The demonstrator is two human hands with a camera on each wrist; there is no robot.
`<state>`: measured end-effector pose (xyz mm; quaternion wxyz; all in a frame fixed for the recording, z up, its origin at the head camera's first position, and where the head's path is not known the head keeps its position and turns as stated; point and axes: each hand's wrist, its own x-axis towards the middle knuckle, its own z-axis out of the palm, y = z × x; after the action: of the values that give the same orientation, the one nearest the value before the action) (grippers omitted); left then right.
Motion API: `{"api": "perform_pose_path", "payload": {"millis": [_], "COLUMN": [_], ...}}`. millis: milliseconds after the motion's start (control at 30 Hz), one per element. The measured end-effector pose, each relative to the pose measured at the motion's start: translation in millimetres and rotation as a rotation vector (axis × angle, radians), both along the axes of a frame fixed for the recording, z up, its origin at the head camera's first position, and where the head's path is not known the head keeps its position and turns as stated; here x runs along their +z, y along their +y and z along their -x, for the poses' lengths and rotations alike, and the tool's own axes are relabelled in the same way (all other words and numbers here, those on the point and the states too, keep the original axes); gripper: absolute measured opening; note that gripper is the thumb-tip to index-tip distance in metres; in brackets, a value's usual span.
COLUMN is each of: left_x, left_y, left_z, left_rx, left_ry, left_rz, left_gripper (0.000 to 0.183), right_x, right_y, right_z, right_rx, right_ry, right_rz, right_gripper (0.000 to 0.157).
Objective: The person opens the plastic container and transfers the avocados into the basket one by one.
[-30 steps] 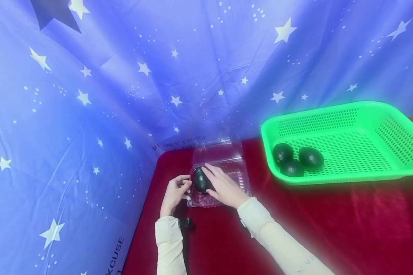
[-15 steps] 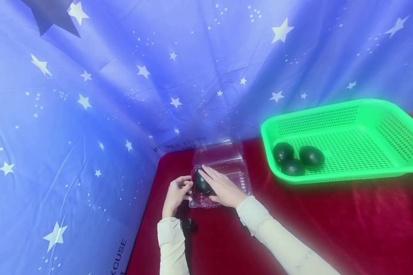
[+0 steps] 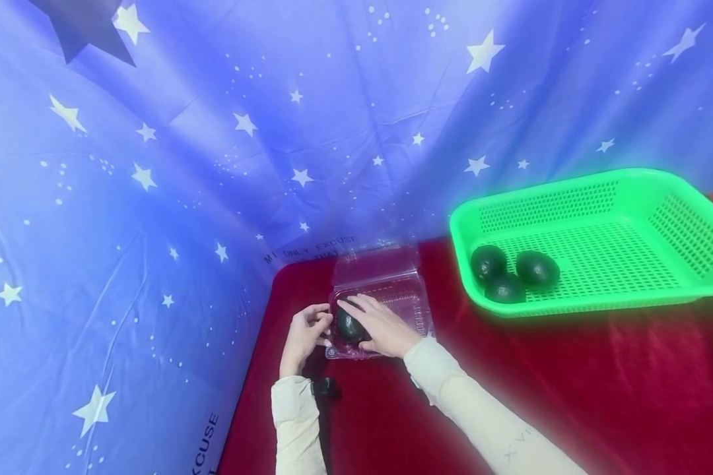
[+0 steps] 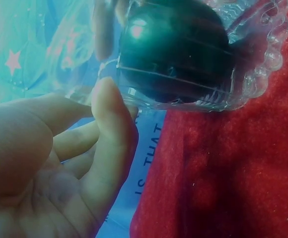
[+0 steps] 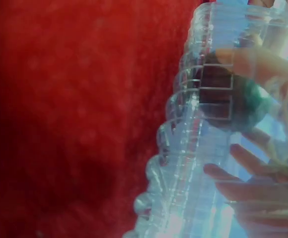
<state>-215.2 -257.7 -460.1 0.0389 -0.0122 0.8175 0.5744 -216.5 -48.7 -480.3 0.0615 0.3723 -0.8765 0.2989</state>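
Note:
A clear plastic clamshell container (image 3: pixel 412 300) stands on the red cloth with its lid (image 3: pixel 374 265) raised at the back. Inside its left part lies a dark avocado (image 3: pixel 349 326). My right hand (image 3: pixel 389 330) holds this avocado from the right, fingers over its top and thumb on the near side; through the clear wall, the right wrist view shows the avocado (image 5: pixel 251 106) between thumb and fingers. My left hand (image 3: pixel 300 340) pinches the container's left rim. The left wrist view has the left thumb (image 4: pixel 111 109) against the rim, with the other fingers partly hidden behind.
To the right stands a green perforated basket (image 3: pixel 582 308), with 3 dark avocados (image 3: pixel 537 270) in its left corner. Red cloth (image 3: pixel 451 409) covers the table. A blue star-patterned curtain (image 3: pixel 333 145) hangs behind and along the left side.
My right hand has shifted slightly down over the avocado, its fingers now covering more of the top. The left hand stays at the container's rim.

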Motion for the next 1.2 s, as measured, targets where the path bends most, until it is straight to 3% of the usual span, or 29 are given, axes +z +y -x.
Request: {"api": "perform_pose_path", "payload": {"millis": [300,533,733,1200], "left_x": [6.2,25.9,28.8,32.7], "left_y": [1.6,8.7,7.6,10.5], "left_z": [-1.7,-11.9,-14.8,-16.1], "left_rx": [-0.028,-0.042,-0.038,-0.049], "left_ry": [-0.024,-0.029,-0.040,-0.032], "left_rz": [-0.019,-0.037,-0.045,-0.033], "left_gripper": [0.040,0.039,0.038,0.038], "right_x": [-0.8,6.8,15.3,30.7], "right_y": [0.0,1.1,7.7,23.7], "right_z": [-1.3,-1.1,-5.5,-6.5], "right_rx": [0.002,-0.052,-0.092,-0.100], "right_ry": [-0.090,-0.159,-0.191,-0.109], "right_rz": [-0.013,-0.029,0.012,0.031], "right_gripper": [0.078,0.081,0.082,0.082]}}
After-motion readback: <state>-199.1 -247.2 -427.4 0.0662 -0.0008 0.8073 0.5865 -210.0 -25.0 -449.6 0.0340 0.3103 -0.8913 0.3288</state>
